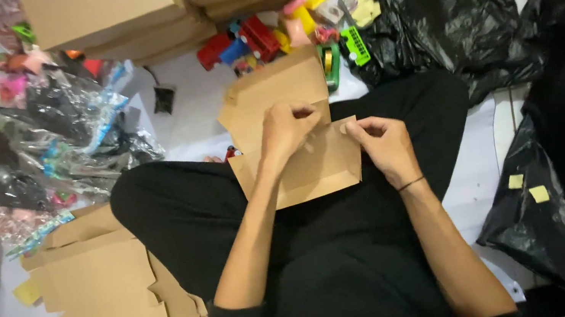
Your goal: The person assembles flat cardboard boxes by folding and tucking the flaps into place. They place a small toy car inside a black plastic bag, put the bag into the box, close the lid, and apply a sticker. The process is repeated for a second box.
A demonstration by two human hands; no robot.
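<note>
Black bags [456,4] fill the floor's [189,109] right side; flat cardboard sheets [111,305] lie at its lower left, boxes [117,10] along the top edge, packets [54,137] left, toys [261,34] between. On the lap, a cardboard blank [296,148]: left hand [285,131] and right hand [384,144] fingers pinching its folded flap

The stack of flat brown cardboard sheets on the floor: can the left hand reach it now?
Probably yes. The stack of flat brown cardboard sheets lies beside the left knee with nothing over it, but the left hand now grips the brown cardboard box blank.
</note>
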